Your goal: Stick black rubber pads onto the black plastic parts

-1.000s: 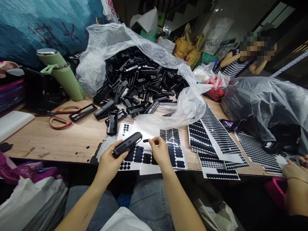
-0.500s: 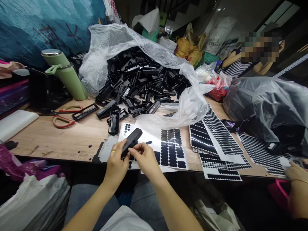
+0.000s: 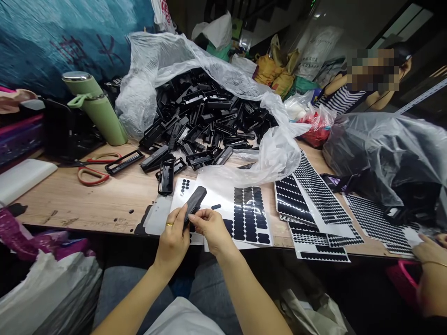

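My left hand (image 3: 173,239), with a gold ring, grips a long black ribbed plastic part (image 3: 194,200) by its near end and holds it tilted up over the table edge. My right hand (image 3: 212,229) has its fingers pinched against the same part's lower end. Whether a pad is under those fingertips is hidden. Under both hands lies a white backing sheet (image 3: 223,200) with rows of black oval adhesive pads (image 3: 249,214), many rows peeled away.
A heap of black plastic parts (image 3: 206,121) spills from a clear bag at the back. Red-handled scissors (image 3: 91,168) and a green flask (image 3: 96,108) stand left. More pad sheets (image 3: 314,204) lie right, where another person's hand (image 3: 428,249) rests by a grey bag (image 3: 387,149).
My right hand carried a peeled pad from the sheet over to the part. My left hand tilted the part up and drew it nearer; now both hands meet on its lower end.
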Demonstrator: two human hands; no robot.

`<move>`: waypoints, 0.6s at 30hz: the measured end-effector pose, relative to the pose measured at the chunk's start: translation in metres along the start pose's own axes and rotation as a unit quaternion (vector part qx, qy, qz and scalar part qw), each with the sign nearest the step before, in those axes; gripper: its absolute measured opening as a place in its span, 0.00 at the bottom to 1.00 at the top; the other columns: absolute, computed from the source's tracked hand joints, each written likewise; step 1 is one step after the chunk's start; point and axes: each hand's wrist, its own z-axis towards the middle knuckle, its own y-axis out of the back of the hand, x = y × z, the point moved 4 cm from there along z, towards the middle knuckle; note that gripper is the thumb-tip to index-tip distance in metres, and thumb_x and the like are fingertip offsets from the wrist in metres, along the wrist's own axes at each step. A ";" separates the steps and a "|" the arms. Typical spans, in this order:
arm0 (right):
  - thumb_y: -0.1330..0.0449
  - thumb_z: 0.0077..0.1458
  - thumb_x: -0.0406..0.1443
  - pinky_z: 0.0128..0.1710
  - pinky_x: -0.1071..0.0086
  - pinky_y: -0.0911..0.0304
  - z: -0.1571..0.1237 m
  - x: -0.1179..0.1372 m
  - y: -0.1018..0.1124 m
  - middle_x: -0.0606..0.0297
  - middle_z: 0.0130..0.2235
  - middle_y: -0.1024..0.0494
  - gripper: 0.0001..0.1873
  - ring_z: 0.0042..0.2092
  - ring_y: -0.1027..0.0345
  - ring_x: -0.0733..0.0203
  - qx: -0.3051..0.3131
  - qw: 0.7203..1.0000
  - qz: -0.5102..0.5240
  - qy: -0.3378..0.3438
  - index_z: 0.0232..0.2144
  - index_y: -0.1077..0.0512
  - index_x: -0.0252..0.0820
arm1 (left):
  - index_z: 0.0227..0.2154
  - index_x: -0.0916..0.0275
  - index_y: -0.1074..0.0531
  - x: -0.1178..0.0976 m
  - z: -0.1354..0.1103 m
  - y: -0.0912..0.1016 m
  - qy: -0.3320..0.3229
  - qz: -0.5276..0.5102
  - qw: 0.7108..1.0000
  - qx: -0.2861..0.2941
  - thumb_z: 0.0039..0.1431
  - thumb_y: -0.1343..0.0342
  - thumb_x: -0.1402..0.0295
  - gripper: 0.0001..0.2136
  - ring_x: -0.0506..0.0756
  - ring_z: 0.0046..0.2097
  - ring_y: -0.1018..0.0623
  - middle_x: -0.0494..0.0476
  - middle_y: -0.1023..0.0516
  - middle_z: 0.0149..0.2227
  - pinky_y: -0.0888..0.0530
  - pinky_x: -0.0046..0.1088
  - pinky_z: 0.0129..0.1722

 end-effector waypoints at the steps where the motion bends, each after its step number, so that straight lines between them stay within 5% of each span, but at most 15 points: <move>1: 0.30 0.30 0.39 0.22 0.75 0.50 0.000 0.000 -0.001 0.76 0.16 0.37 0.18 0.19 0.48 0.75 0.004 1.000 0.013 0.001 0.19 0.35 0.38 | 0.56 0.60 0.43 -0.001 0.001 0.001 -0.010 0.003 1.000 -0.012 0.59 0.55 0.77 0.21 0.59 0.50 0.29 0.64 0.31 0.47 0.30 0.39 0.49; 7: 0.28 0.24 0.36 0.27 0.74 0.43 -0.001 -0.002 0.003 0.74 0.18 0.31 0.22 0.22 0.39 0.72 -0.024 0.997 0.079 -0.007 0.24 0.33 0.37 | 0.57 0.61 0.43 -0.001 0.002 0.002 -0.039 0.022 0.999 -0.026 0.58 0.53 0.78 0.23 0.59 0.49 0.28 0.64 0.31 0.46 0.28 0.37 0.46; 11: 0.29 0.27 0.37 0.28 0.73 0.42 0.003 0.001 0.007 0.71 0.19 0.30 0.18 0.23 0.38 0.70 0.024 0.999 0.030 -0.038 0.22 0.31 0.36 | 0.56 0.61 0.43 -0.001 0.000 0.002 -0.042 0.019 0.999 -0.008 0.57 0.54 0.79 0.23 0.59 0.48 0.27 0.64 0.31 0.46 0.27 0.35 0.45; 15: 0.36 0.40 0.38 0.28 0.72 0.44 -0.001 0.012 0.013 0.72 0.20 0.34 0.11 0.24 0.41 0.70 0.039 0.990 -0.133 0.020 0.20 0.33 0.37 | 0.54 0.61 0.40 0.000 0.000 -0.001 0.003 -0.038 0.998 0.053 0.57 0.55 0.79 0.22 0.58 0.50 0.28 0.63 0.30 0.47 0.28 0.35 0.46; 18: 0.43 0.49 0.37 0.29 0.72 0.46 -0.016 0.025 0.016 0.70 0.23 0.33 0.09 0.28 0.41 0.67 -0.004 0.943 -0.301 0.138 0.21 0.34 0.40 | 0.52 0.62 0.37 0.001 0.003 -0.006 0.063 -0.108 0.988 0.095 0.56 0.54 0.78 0.20 0.57 0.51 0.29 0.61 0.29 0.47 0.29 0.35 0.48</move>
